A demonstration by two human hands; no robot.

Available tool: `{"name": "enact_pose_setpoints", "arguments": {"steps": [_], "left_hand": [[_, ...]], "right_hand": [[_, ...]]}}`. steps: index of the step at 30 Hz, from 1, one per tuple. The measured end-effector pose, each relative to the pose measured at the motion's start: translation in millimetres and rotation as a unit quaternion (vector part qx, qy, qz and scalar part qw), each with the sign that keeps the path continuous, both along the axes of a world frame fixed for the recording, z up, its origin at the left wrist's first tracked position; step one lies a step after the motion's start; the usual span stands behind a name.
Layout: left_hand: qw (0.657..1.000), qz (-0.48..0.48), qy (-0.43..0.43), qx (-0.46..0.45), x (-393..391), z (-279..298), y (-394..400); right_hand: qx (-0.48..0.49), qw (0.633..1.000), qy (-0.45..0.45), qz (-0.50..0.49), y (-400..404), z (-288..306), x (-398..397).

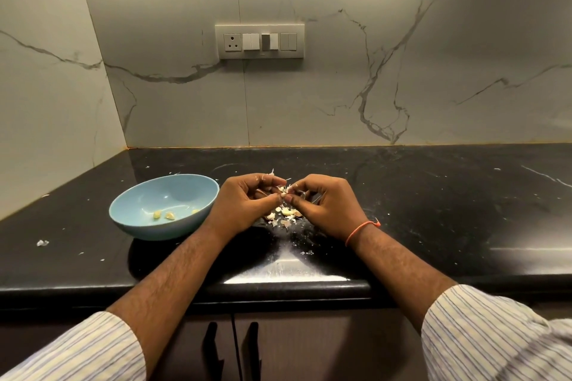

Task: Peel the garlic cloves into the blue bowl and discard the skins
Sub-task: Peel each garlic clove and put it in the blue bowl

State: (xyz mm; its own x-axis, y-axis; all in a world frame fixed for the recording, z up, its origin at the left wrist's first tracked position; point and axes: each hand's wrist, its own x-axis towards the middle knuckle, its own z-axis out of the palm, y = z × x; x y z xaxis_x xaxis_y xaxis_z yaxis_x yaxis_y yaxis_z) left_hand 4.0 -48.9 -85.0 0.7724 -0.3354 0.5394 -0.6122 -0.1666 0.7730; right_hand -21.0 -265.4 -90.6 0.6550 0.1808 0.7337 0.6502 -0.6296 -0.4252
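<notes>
Left hand (pixel 244 204) and right hand (pixel 322 204) meet over the black countertop (pixel 433 195), fingertips together, both pinching one small garlic clove (pixel 283 194) between them. Fingers of both hands are curled in around it; pale flakes of skin stick out around the pinch. The clove is mostly hidden by the fingertips, so I cannot tell how much skin remains on it.

Step in hand, by my reading: peeling a clove, mid-strip. Next move calls for freeing the last skin, then carrying the bare clove left to the blue bowl (pixel 139 219), which sits just beside the left wrist, a short reach. The clove is small and likely slick once bare, so a firm pinch is needed on the transfer.

Directly beneath the hands lies a heap of cloves and skins (pixel 286 213); items overlap, so no reliable count there, and peeled versus unpeeled is not separable at this size. Skins have not been discarded.

Counts:
- Bowls: one.
- Peeled cloves in bowl: three visible (pixel 168 215), near the front wall.
- Cloves in hand: one.
- Loose skin scraps on the counter: many, scattered; one larger scrap (pixel 42 243) well left of the bowl.

Right wrist carries an orange thread band (pixel 360 230). Striped sleeves are rolled back on both forearms. A switch plate (pixel 259 41) sits on the marble wall behind.
</notes>
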Motion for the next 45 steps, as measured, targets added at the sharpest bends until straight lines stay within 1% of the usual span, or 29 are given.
{"name": "enact_pose_setpoints", "arguments": {"steps": [3, 6, 11, 14, 23, 30, 34, 39, 42, 45], "left_hand": [[0.999, 0.024, -0.025, 0.011, 1.4, -2.6, -0.5], [0.996, 0.044, -0.069, 0.025, -0.4, -4.8, -3.2], [0.987, 0.062, -0.143, 0.050, -1.5, -4.3, -4.2], [0.983, 0.068, -0.162, 0.059, 1.1, -5.1, -3.7], [0.980, 0.090, -0.166, 0.059, 2.8, -5.9, -4.0], [0.983, 0.094, -0.150, 0.057, -0.9, -6.7, -6.4], [0.979, 0.106, -0.158, 0.069, -0.3, -5.0, -5.7], [0.980, 0.101, -0.157, 0.070, -1.2, -4.7, -5.7], [0.984, 0.091, -0.140, 0.069, -1.3, -6.0, -5.7], [0.984, 0.095, -0.133, 0.076, -0.9, -6.5, -5.9]], "right_hand": [[0.005, 1.000, -0.005, 0.008, 0.5, 0.0, -0.5], [0.020, 1.000, -0.009, -0.012, 0.0, 0.2, -0.4], [0.030, 0.999, 0.013, -0.027, 0.4, 0.6, -2.1], [0.042, 0.998, 0.025, -0.029, 0.7, 0.5, -2.6], [0.031, 0.999, 0.025, -0.023, 0.8, 2.7, -4.5], [0.001, 0.998, -0.007, -0.058, 0.1, 2.1, -1.3], [-0.022, 0.997, -0.024, -0.064, 2.5, 2.8, -1.5], [0.001, 0.999, -0.024, -0.045, 1.1, 1.4, 0.0], [0.024, 0.999, -0.027, -0.035, -0.8, -0.7, 1.6], [0.021, 0.998, -0.034, -0.038, -2.0, -0.4, 3.4]]}}
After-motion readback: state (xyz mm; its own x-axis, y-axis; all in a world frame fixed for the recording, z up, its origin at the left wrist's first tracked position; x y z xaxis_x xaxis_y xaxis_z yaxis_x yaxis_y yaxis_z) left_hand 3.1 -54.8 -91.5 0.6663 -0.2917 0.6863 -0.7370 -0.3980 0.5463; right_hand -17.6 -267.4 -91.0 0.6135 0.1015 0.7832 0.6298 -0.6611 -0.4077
